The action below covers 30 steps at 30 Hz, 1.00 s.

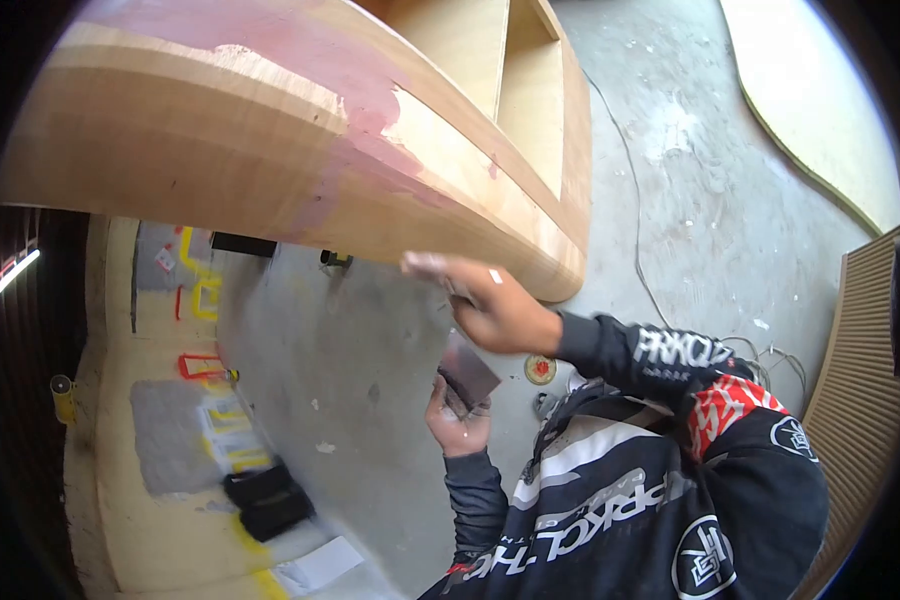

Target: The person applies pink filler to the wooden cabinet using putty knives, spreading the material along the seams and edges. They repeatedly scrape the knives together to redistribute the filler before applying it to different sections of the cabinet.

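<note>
Left hand: a dark rectangular plate (470,369) is grasped by the left hand (460,425), with the palm turned up beneath it and the thumb laid along its edge.
Right hand: the right hand (485,300) is held above the plate, near the lower edge of the wooden cabinet (150,130); the fingers are pointed toward the left of the view and their tips are blurred. Whether anything thin is gripped by them cannot be told.
Plate direction: the plate is tilted, with one corner aimed up toward the right hand; its longer side appears to be run from upper left to lower right. It is located between the two hands, in front of the torso and clear of the cabinet.
Cabinet axis: the cabinet's length is stretched from the left of the view toward the centre right, where it is finished by a rounded end. Its compartments are faced toward the top of the view.
Cabinet surface: bare wood is broken by smeared patches of pink filler (370,110).
Floor: a round tin (540,370) with a red centre is set near the right forearm; a cable (634,170) is trailed across the concrete floor (370,460).
Right side: a white curved-edge panel (820,90) and a slatted panel (845,350) are seen.
Left side: a black case (268,500) is placed beside yellow markings (202,290).
</note>
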{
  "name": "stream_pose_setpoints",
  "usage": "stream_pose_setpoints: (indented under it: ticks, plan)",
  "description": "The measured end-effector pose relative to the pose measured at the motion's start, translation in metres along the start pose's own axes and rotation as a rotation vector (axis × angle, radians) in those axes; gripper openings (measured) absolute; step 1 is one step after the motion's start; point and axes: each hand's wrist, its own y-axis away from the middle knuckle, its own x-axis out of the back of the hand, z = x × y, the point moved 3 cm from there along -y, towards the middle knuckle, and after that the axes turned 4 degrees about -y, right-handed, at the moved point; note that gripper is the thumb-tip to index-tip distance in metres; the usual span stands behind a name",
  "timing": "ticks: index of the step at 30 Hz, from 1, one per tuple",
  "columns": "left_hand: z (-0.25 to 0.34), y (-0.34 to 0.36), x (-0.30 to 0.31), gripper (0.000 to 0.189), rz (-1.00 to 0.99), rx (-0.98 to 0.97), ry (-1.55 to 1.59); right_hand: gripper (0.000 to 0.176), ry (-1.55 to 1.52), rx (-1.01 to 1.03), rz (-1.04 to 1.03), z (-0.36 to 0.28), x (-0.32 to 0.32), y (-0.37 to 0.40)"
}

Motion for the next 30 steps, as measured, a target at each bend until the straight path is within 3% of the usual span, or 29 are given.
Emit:
stream_pose_setpoints:
  ticks: [2, 4, 5, 7, 8, 10, 14, 15, 18, 19, 20, 22, 25, 27, 30]
  plan:
    - [0.011, 0.0, -0.002, 0.032, -0.224, 0.146, 0.214, 0.077, 0.055, 0.119, -0.222, -0.015, 0.0, 0.033]
    - [0.019, 0.003, -0.004, 0.036, -0.152, 0.087, 0.117, 0.081, 0.12, 0.152, -0.403, -0.021, 0.003, 0.057]
    - [0.026, 0.006, -0.016, 0.038, -0.088, 0.068, 0.063, 0.08, 0.085, 0.169, -0.399, -0.017, 0.001, 0.069]
    - [0.035, 0.017, -0.042, 0.044, 0.072, -0.047, -0.11, 0.074, 0.165, -0.047, -0.445, 0.002, 0.013, 0.084]
    - [0.038, 0.017, -0.049, 0.044, -0.005, -0.171, -0.19, 0.071, 0.21, -0.152, -0.462, 0.012, 0.021, 0.091]
    - [0.045, 0.018, -0.059, 0.046, -0.163, -0.406, -0.362, 0.053, -0.122, -0.656, -0.224, 0.051, 0.034, 0.122]
    - [0.032, 0.008, -0.049, 0.041, -0.417, -1.114, -1.211, 0.026, -1.048, -1.398, 0.479, 0.037, 0.027, 0.113]
    - [0.027, 0.003, -0.05, 0.042, -0.526, -1.265, -1.361, 0.022, -1.131, -1.396, 0.428, 0.041, 0.023, 0.114]
    - [0.015, -0.017, -0.033, 0.047, -0.459, -1.305, -1.602, 0.024, -1.354, -1.212, 0.31, 0.035, 0.021, 0.099]
    - [0.022, -0.019, -0.029, 0.051, -0.363, -1.198, -1.73, 0.025, -1.328, -1.201, 0.492, 0.031, 0.021, 0.084]
    - [0.026, -0.021, -0.023, 0.05, -0.358, -1.125, -1.823, 0.023, -1.384, -1.093, 0.521, 0.044, 0.027, 0.08]
    - [0.025, -0.025, 0.0, 0.049, -0.335, -0.961, -1.997, 0.021, -1.098, -0.966, 0.702, 0.075, 0.039, 0.074]
    - [0.013, -0.021, 0.025, 0.038, -0.26, -0.741, -1.824, 0.02, -0.805, -0.747, 0.768, 0.126, 0.036, 0.058]
    - [0.006, -0.016, 0.033, 0.036, -0.21, -0.658, -1.741, 0.024, -0.689, -0.729, 0.773, 0.162, 0.029, 0.048]
    - [0.0, -0.008, 0.039, 0.037, -0.125, -0.6, -1.624, 0.027, -0.558, -0.697, 0.748, 0.154, 0.01, 0.027]
